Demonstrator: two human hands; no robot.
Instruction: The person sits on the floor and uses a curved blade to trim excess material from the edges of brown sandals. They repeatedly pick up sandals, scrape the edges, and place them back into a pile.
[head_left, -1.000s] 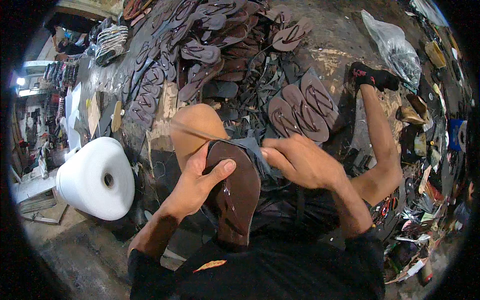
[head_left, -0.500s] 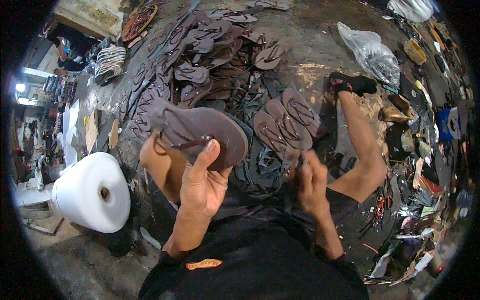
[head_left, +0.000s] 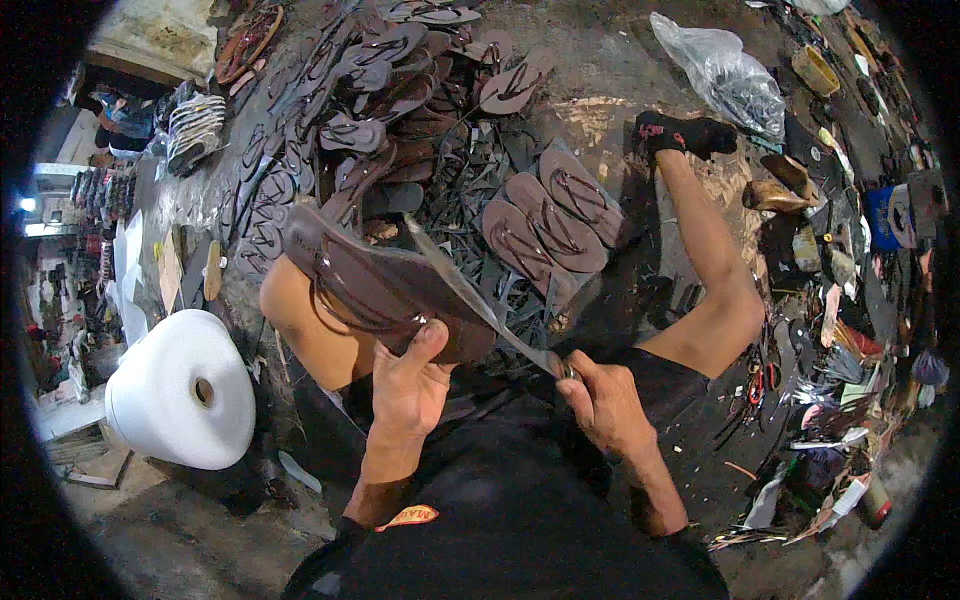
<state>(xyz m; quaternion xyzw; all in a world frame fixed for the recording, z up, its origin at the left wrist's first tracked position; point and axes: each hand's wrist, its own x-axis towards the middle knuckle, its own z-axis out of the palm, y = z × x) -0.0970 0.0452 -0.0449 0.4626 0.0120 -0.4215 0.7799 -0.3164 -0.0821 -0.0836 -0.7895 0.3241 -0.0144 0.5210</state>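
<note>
My left hand grips a brown flip-flop by its heel end, the thumb on top and the sole tilted. The dark strap of this flip-flop faces up. In my right hand is the handle of a knife with a long thin blade. The blade slants up and left along the right edge of the sole; whether it touches the sole I cannot tell. Just beyond my hands lie several finished-looking brown flip-flops side by side, next to dark trimmed strips.
A large heap of flip-flops covers the floor ahead. At left stands a big white roll. A clear plastic bag lies far right, near my foot in a dark sock. Scissors and scraps clutter the right side.
My right hand has brought the knife up against or close to the flip-flop's edge. The flip-flop in my left hand has tilted more steeply. The whole view has shifted slightly.
</note>
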